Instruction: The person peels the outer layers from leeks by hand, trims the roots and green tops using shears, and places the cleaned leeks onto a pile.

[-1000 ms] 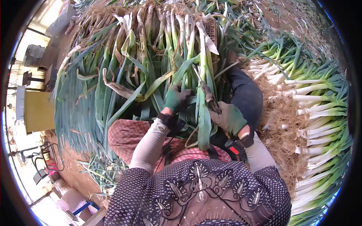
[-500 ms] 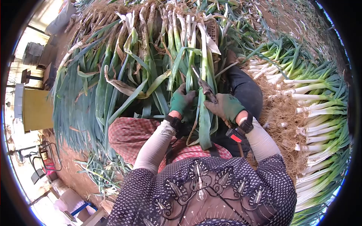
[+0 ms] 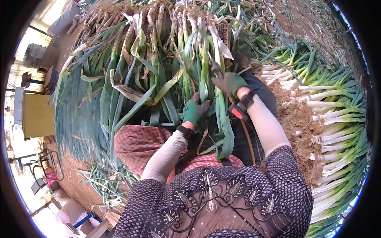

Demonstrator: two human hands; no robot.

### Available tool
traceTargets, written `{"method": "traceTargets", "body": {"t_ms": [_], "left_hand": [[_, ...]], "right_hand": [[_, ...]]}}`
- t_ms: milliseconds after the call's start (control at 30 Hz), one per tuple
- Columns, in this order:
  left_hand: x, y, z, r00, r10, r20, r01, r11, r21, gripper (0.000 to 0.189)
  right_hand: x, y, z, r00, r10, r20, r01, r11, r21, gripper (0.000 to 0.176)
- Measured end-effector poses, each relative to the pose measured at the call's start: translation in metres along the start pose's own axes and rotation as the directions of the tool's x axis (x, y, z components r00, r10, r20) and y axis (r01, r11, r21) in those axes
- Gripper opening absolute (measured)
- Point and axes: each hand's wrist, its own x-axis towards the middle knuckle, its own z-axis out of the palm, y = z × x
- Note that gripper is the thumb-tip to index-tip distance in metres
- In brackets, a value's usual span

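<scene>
My left hand (image 3: 195, 110), in a green glove with dark fingertips, is closed on the green leaves of a leek (image 3: 204, 81) in front of my lap. Up and to the right, my right hand (image 3: 231, 84) grips a dark air nozzle (image 3: 215, 68) with a hose running down past my wrist. The nozzle's thin tip points up beside the pale shank of the leek. Untrimmed leeks (image 3: 115, 85) with brown roots lie side by side beyond and left of my hands.
Cleaned white leeks (image 3: 331, 135) are heaped on the right, roots inward. A yellow container (image 3: 39, 116) stands at the left. A brown crate (image 3: 224, 33) shows behind the leeks. Loose leaves (image 3: 105, 180) lie on the ground at the lower left.
My right hand and the nozzle have moved up and slightly left along the leek. My left hand has shifted slightly right and down, and the leaves have moved.
</scene>
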Motion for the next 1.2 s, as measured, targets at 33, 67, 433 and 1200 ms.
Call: {"method": "traceTargets", "body": {"t_ms": [33,67,433,1200], "left_hand": [[-0.001,-0.002,0.001,0.999,-0.038,0.026,0.04,0.998,-0.058,0.038],[-0.001,-0.005,0.002,0.998,0.068,0.001,-0.068,0.998,-0.015,0.037],[-0.001,-0.005,0.011,0.998,0.008,0.069,-0.002,0.996,-0.089,0.043],[0.032,-0.043,-0.081,1.0,-0.009,0.001,0.008,0.93,0.367,0.045]], "right_hand": [[0.013,-0.007,-0.008,1.0,0.022,-0.007,-0.022,1.0,-0.01,0.07],[0.026,-0.013,-0.014,0.997,0.076,0.021,-0.077,0.994,0.08,0.069],[0.004,-0.02,-0.027,0.984,0.112,0.137,-0.124,0.988,0.086,0.073],[0.143,-0.04,0.016,0.986,-0.167,0.022,0.096,0.664,0.742,0.077]]}}
